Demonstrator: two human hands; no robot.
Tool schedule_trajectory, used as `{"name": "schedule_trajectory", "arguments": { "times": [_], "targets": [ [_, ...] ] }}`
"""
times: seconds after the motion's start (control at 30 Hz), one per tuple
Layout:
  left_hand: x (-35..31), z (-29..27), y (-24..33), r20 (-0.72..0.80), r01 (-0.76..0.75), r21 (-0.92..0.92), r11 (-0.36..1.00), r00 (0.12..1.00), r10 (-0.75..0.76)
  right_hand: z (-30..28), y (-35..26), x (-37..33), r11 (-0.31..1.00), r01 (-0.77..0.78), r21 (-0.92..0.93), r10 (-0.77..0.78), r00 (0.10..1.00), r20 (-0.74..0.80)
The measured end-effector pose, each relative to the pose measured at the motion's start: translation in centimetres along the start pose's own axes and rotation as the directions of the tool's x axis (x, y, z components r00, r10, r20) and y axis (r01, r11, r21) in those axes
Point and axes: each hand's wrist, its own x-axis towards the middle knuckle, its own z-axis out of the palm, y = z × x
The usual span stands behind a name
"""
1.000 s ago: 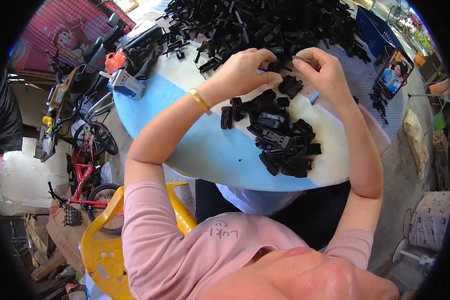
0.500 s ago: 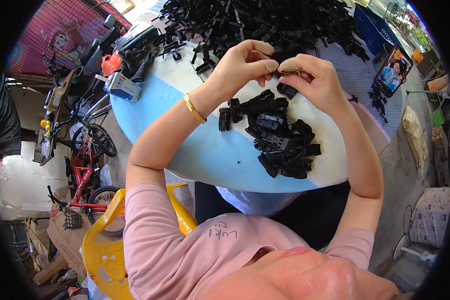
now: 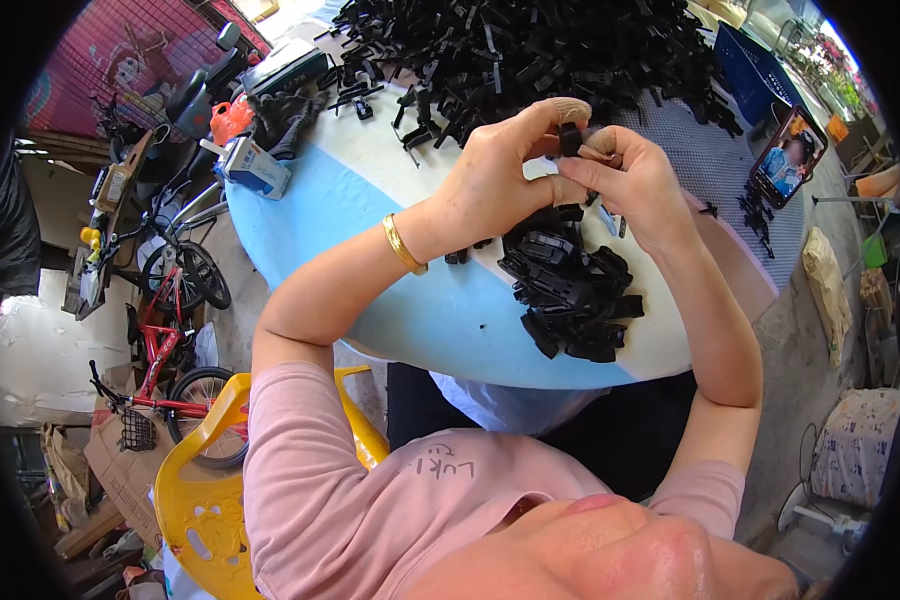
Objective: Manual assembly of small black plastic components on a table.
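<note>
Black part [image 3: 570, 138]: blocky, matte, raised over table [image 3: 420, 320] between both hands. Short visible length points away from body; full axis hidden by fingers. Right hand [image 3: 645, 185] pinches it narrowly; left hand [image 3: 495, 170] has forefinger on it, thumb spread lower, can't tell its grip. Jagged pile [image 3: 565, 280] nearer body, heap [image 3: 530, 55] beyond. Smooth blue surface runs left to curved edge.

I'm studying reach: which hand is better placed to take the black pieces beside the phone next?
Probably the right hand: it's nearer those black pieces; the left hand is farther left.
</note>
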Motion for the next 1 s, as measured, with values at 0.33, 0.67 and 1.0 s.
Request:
{"name": "schedule_trajectory", "arguments": {
  "times": [0.33, 0.67, 1.0],
  "targets": [
    [0.3, -0.7, -0.7, -0.037, 0.137, -0.267, 0.954, 0.988, -0.152, -0.3, -0.4, 0.1, 0.989, -0.059, 0.139, 0.045, 0.994, 0.101],
    [0.2, -0.8, -0.4, -0.073, 0.186, -0.178, 0.966, 0.977, -0.202, 0.2, 0.2, -0.3, 0.924, 0.313, -0.221, -0.3, 0.949, 0.094],
    [-0.1, -0.3, -0.9, -0.212, -0.079, 0.053, 0.995, 0.973, 0.089, 1.1, -0.5, -1.1, 0.981, 0.096, -0.168, -0.093, 0.995, 0.026]
  ]
}}
